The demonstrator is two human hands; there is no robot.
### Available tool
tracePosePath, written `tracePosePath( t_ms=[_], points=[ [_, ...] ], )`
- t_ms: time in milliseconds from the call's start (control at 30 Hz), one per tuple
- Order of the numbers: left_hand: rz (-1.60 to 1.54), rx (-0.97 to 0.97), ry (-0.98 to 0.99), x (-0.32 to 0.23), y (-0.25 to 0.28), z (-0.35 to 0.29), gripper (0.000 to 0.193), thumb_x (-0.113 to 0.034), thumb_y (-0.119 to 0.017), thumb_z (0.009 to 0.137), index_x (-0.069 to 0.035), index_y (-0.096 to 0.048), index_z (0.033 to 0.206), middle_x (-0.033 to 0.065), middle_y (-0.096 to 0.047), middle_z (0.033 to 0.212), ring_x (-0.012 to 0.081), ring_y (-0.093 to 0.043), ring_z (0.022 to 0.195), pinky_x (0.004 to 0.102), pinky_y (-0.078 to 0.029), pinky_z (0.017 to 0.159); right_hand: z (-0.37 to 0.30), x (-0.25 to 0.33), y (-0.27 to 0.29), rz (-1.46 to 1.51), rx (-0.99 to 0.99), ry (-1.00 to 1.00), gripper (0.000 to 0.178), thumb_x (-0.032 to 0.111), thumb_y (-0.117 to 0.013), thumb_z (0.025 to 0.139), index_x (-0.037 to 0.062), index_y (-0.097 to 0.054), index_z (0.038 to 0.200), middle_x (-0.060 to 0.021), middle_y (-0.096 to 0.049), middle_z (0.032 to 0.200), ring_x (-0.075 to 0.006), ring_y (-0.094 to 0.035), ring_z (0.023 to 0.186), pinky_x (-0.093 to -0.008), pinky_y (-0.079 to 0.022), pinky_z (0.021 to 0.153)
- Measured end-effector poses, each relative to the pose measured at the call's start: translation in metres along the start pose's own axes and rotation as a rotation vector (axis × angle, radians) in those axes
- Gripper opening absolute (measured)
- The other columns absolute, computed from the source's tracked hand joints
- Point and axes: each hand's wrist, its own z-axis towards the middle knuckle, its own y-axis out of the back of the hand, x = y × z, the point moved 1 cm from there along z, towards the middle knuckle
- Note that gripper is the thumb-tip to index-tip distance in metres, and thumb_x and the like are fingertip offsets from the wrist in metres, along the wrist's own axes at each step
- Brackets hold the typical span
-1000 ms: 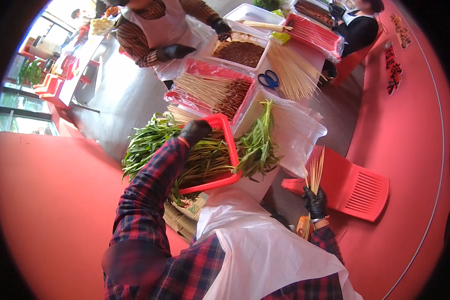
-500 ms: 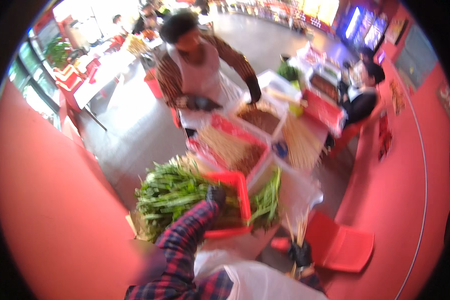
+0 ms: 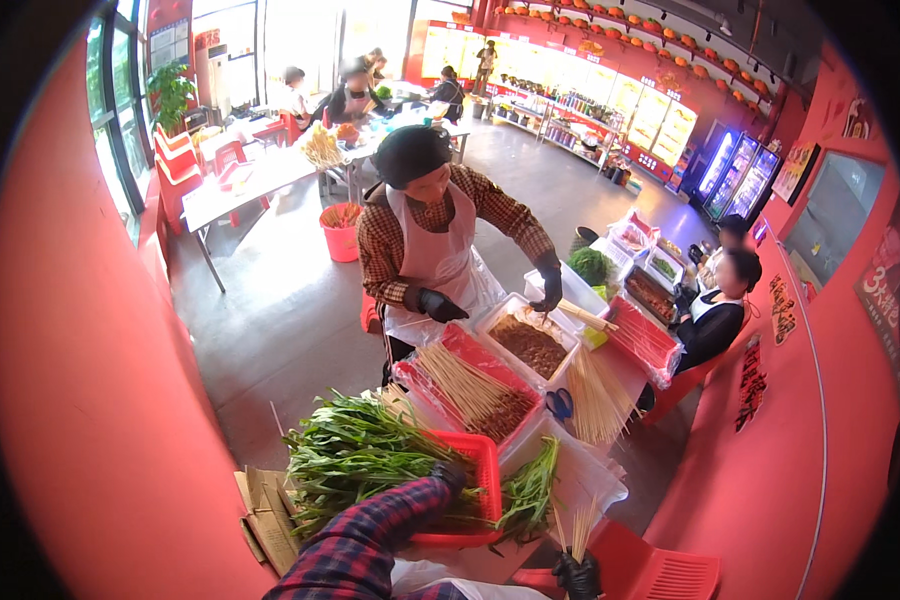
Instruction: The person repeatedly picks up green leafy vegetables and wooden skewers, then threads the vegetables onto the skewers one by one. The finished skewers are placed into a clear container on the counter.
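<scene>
My left hand (image 3: 449, 476), in a black glove, reaches into a red plastic basket (image 3: 487, 482) heaped with long leafy greens (image 3: 370, 450). Its fingers are hidden among the stems, so their grip does not show. Low in the picture, my right hand (image 3: 577, 577), also black-gloved, is closed around a bunch of thin wooden skewers (image 3: 577, 530) that point upward. Between the hands, a smaller bundle of greens (image 3: 532, 490) lies at the edge of a pale plastic tub (image 3: 595, 488).
Across the table, a gloved co-worker (image 3: 435, 240) handles a white tub of brown food (image 3: 530, 345). Nearer are a red tray of filled skewers (image 3: 460, 385), loose skewers (image 3: 598, 400) and blue-handled scissors (image 3: 560, 403). A red chair (image 3: 670, 572) is beside my right hand; cardboard (image 3: 268, 515) lies left.
My view has tilted up, showing more of the room, and the picture is sharper. My left hand stays at the greens; my right still grips the skewers. The co-worker's head has turned.
</scene>
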Motion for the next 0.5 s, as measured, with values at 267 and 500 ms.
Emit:
tracePosePath(
  t_ms=[267, 500],
  points=[
    [-0.214, 0.059, -0.098, 0.022, 0.069, -0.046, 0.019, -0.022, -0.049, 0.074, -0.012, -0.063, 0.081, 0.0117, -0.06, 0.075, 0.0274, -0.058, 0.07, 0.0401, -0.043, 0.061, -0.003, 0.01, -0.004, 0.032, 0.128, 0.101, 0.012, 0.015, -0.047, 0.085, 0.0042, -0.052, 0.088, -0.0041, -0.051, 0.054, -0.0092, -0.046, 0.04, -0.0211, -0.034, 0.036],
    [-0.601, -0.024, -0.276, 0.056, 0.091, -0.076, 0.022, -0.024, -0.054, 0.072, -0.006, -0.061, 0.083, 0.0143, -0.059, 0.076, 0.0271, -0.058, 0.069, 0.0365, -0.045, 0.064, -0.014, 0.059, -0.038, -0.077, 0.2, 0.057, 0.013, 0.014, -0.048, 0.084, 0.0031, -0.05, 0.091, -0.0042, -0.052, 0.054, -0.0082, -0.047, 0.04, -0.0211, -0.036, 0.036]
  ],
)
